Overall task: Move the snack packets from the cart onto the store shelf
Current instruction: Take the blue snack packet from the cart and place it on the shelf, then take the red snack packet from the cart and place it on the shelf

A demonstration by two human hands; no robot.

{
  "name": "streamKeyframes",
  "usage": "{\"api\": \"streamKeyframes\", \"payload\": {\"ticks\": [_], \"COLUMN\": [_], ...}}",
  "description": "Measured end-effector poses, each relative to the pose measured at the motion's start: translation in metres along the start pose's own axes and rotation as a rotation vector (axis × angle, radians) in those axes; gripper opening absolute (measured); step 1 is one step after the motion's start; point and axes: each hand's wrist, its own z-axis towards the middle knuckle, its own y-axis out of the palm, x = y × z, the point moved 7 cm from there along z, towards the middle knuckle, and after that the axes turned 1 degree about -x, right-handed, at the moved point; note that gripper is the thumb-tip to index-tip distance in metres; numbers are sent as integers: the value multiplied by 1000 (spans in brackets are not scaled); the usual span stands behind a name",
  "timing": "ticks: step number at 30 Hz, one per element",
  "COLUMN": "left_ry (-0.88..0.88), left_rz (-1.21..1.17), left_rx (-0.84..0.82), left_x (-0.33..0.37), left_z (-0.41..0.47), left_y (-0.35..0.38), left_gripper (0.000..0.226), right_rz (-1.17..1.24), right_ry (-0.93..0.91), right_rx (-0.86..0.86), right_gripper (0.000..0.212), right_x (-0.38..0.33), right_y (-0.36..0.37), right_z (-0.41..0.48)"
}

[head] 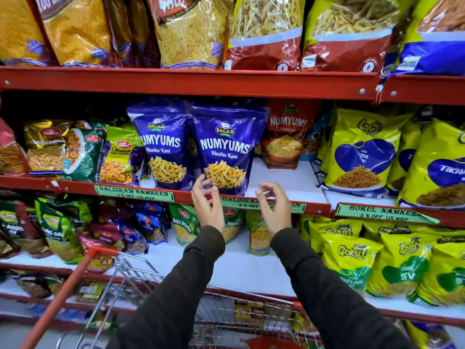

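Two purple Numyums packets stand upright on the middle red shelf: one to the left, one in front. My left hand hovers just below the front packet's lower left corner, fingers apart and empty. My right hand is off the packet's lower right, fingers curled loosely, holding nothing. Both are raised in front of the shelf edge. The wire cart with its red handle sits below my arms; some packets show inside it at the bottom.
A bare white patch of shelf lies right of the purple packets, before an orange Numyums packet. Yellow Gokul packets fill the right side. Green and mixed packets crowd the left. Shelves above and below hold more packets.
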Motion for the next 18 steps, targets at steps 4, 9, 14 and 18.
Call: {"api": "streamKeyframes", "payload": {"ticks": [4, 9, 14, 18], "left_ry": [90, -122, -475, -744], "left_rz": [172, 463, 787, 835], "left_rx": [-206, -545, -948, -1037], "left_x": [-31, -110, -200, -249], "left_z": [-55, -145, -237, -289], "left_y": [10, 10, -16, -43], "left_gripper": [25, 39, 63, 59], "right_rz": [-112, -296, -512, -801], "right_ry": [24, 278, 599, 714], "right_rx": [-96, -304, -834, -1045], "right_gripper": [17, 29, 85, 72], "right_x": [39, 130, 211, 249], "right_y": [-15, -45, -79, -103], "right_z": [-44, -131, -236, -284]}}
